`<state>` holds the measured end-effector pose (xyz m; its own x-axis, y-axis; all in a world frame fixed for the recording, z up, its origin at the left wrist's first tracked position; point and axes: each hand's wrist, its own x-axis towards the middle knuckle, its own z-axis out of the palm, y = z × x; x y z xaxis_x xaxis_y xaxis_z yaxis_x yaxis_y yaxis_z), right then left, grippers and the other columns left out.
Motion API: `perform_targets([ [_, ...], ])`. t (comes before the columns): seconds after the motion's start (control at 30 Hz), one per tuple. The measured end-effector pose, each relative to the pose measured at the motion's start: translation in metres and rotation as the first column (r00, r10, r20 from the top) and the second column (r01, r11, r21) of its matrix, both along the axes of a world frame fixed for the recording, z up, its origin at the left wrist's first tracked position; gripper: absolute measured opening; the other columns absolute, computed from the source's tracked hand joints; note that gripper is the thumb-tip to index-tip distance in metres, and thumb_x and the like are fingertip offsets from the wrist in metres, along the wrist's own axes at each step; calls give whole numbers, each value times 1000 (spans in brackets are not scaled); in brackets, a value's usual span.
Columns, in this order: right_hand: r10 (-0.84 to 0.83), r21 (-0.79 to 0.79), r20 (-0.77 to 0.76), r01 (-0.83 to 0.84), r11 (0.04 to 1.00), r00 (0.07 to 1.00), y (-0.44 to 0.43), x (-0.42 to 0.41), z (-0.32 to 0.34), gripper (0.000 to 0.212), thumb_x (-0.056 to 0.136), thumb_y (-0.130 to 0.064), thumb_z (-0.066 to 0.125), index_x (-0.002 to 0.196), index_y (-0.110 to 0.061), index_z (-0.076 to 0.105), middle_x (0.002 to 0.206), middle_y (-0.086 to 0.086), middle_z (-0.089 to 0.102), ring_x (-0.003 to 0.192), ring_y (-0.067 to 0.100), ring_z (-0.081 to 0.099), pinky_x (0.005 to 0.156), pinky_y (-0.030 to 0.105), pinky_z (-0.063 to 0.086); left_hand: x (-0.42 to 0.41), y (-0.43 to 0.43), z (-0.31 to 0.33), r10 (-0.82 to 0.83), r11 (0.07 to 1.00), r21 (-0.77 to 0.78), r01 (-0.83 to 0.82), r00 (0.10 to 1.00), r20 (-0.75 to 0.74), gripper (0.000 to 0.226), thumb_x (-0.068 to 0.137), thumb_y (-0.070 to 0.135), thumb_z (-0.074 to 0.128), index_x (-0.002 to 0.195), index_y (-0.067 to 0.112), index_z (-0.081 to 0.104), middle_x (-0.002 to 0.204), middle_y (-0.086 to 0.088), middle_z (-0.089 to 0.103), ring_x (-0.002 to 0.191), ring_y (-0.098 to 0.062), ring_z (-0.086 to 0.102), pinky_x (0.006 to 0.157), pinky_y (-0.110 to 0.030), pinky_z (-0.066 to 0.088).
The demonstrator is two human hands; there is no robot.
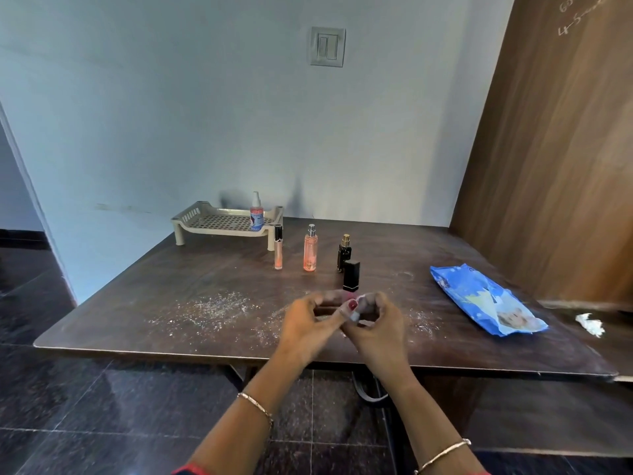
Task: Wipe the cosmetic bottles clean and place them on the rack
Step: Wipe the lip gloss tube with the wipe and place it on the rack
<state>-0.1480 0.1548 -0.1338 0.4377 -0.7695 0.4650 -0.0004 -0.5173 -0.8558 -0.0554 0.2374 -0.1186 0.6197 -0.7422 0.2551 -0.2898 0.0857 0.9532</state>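
Observation:
My left hand and my right hand meet over the table's front middle around a small bottle with a tall black cap and a pink base. My left fingers and thumb pinch its lower part. My right fingers curl round a bit of white wipe pressed against the bottle. A beige slotted rack stands at the back left, and a pink spray bottle with a white nozzle stands on its right end. A lip gloss tube, a pink perfume bottle and a black perfume bottle stand upright on the table.
White powder is scattered over the dark table near the front. A blue wipes pack lies at the right, with a crumpled white tissue beyond it. A wooden panel rises at the right, and a wall stands behind.

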Motion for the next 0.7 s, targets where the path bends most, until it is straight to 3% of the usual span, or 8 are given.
perform_targets([
  [0.1, -21, -74, -48, 17, 997, 999, 9, -1, 0, 23, 69, -18, 77, 72, -22, 55, 68, -7, 63, 70, 3, 61, 59, 16, 47, -1, -3, -5, 52, 996, -64, -61, 990, -135, 15, 78, 24, 76, 89, 15, 75, 88, -5, 75, 89, -21, 71, 84, -36, 57],
  [0.17, -26, -121, -54, 19, 992, 998, 13, -2, -2, 23, 70, -13, 76, 77, -25, 57, 76, -12, 64, 76, 0, 61, 63, 10, 45, -2, -2, -3, 59, 991, -102, -90, 960, -274, 13, 80, 23, 74, 85, 10, 74, 85, -13, 74, 87, -29, 70, 78, -38, 58],
  [0.33, -24, -292, -34, 13, 956, 999, 10, -6, -8, 22, 76, -14, 78, 91, -24, 65, 88, -15, 67, 85, 1, 64, 74, 12, 49, -4, 2, 8, -3, 982, -160, -99, 842, -539, 19, 84, 22, 69, 75, 5, 68, 70, -7, 70, 67, -14, 68, 62, -24, 57],
  [0.47, -78, -377, 158, 134, 917, 984, 15, -11, -9, 20, 73, -12, 79, 90, -17, 71, 85, -14, 69, 82, -1, 65, 74, 10, 50, -2, 2, 9, -89, 964, -239, -121, 697, -711, 15, 83, 16, 69, 71, 7, 69, 69, -6, 69, 61, -13, 65, 58, -25, 59],
  [0.53, -77, -199, 273, 135, 971, 959, 18, -10, -6, 18, 72, -4, 78, 85, -15, 71, 76, -14, 71, 75, -1, 66, 70, 11, 51, -1, 1, 10, -144, 948, -294, -123, 656, -741, 11, 84, 12, 67, 76, 5, 69, 69, -8, 71, 59, -13, 66, 61, -26, 60],
  [0.6, -113, 136, 356, 68, 988, 928, 19, -9, -1, 17, 75, -2, 76, 80, -17, 70, 71, -10, 72, 69, 1, 66, 66, 12, 51, 2, 0, 9, -186, 931, -344, -124, 649, -738, 8, 83, 10, 65, 80, 3, 66, 73, -11, 73, 62, -15, 70, 66, -28, 60],
  [0.7, -125, 507, 464, -147, 849, 877, 18, -10, 5, 7, 83, -6, 69, 89, -10, 70, 76, 2, 74, 75, 10, 68, 67, 18, 54, 1, -2, 8, -208, 918, -384, -96, 707, -676, 4, 83, 7, 64, 81, 3, 65, 80, -14, 73, 70, -17, 71, 72, -29, 60],
])
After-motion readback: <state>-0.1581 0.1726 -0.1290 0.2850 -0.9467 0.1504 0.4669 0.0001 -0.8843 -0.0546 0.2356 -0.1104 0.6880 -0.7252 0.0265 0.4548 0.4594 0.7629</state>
